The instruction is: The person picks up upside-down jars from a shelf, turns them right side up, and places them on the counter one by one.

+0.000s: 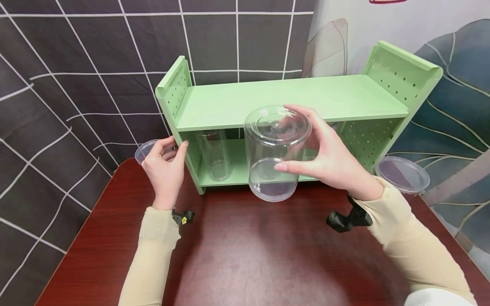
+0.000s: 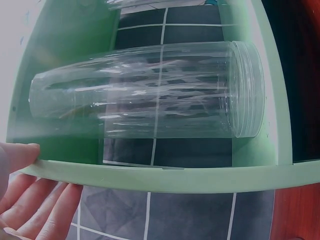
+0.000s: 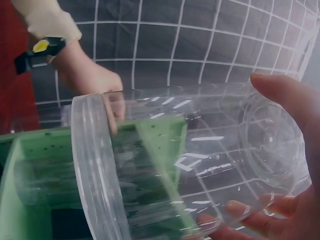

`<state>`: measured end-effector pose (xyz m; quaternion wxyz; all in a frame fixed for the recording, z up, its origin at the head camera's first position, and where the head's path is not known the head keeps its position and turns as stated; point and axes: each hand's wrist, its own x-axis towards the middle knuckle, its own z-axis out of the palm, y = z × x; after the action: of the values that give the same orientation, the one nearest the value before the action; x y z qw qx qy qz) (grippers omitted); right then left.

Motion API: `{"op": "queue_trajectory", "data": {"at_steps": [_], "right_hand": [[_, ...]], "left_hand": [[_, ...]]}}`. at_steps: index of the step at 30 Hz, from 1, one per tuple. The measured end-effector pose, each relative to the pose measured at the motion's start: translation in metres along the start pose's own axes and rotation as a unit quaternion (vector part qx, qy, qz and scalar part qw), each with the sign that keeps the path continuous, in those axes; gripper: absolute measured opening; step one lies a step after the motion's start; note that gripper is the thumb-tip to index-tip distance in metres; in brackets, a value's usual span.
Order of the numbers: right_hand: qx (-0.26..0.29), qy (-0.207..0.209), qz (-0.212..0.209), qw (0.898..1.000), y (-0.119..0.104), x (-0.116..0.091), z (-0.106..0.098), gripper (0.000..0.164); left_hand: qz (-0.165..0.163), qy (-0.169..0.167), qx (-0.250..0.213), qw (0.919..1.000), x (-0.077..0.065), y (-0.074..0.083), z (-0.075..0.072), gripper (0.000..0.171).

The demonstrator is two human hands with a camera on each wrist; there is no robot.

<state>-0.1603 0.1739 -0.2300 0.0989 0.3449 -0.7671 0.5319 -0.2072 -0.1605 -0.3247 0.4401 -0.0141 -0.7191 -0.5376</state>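
Left hand (image 1: pixel 164 170), fingers pinching the green shelf (image 1: pixel 214 104) by its side, seemingly steadies it; a clear canister (image 1: pixel 214 157) stands inside; right hand (image 1: pixel 333 157) grips a wide jar (image 1: pixel 264 148) in front, fingers spread round it, likely for security

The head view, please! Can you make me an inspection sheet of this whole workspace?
Surface: red-brown table, shiny.
Job's things: green shelf; clear jar, ringed end down; second jar inside the shelf.
Clutter: left round item and right round item, both clear, beside the shelf.
Grippers: left hand grips the shelf's side; right hand holds the clear jar.
Cables: nothing seen.
Surroundings: dark white-lined backdrop; leaf-patterned backdrop at right.
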Motion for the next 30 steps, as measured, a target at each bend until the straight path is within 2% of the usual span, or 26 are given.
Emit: {"op": "queue_trajectory", "data": {"at_steps": [6, 18, 30], "right_hand": [[-0.005, -0.004, 0.028, 1.0, 0.018, -0.014, 0.003, 0.101], [-0.012, -0.011, 0.111, 0.994, 0.058, -0.043, 0.012, 0.098], [0.024, -0.014, 0.147, 0.989, 0.087, -0.063, 0.021, 0.095]], "left_hand": [[-0.004, 0.001, 0.004, 1.0, 0.0, -0.001, 0.0, 0.027], [0.001, 0.004, -0.002, 1.0, -0.001, -0.002, 0.0, 0.026], [-0.002, 0.002, 0.002, 1.0, 0.0, -0.002, 0.0, 0.026]]}}
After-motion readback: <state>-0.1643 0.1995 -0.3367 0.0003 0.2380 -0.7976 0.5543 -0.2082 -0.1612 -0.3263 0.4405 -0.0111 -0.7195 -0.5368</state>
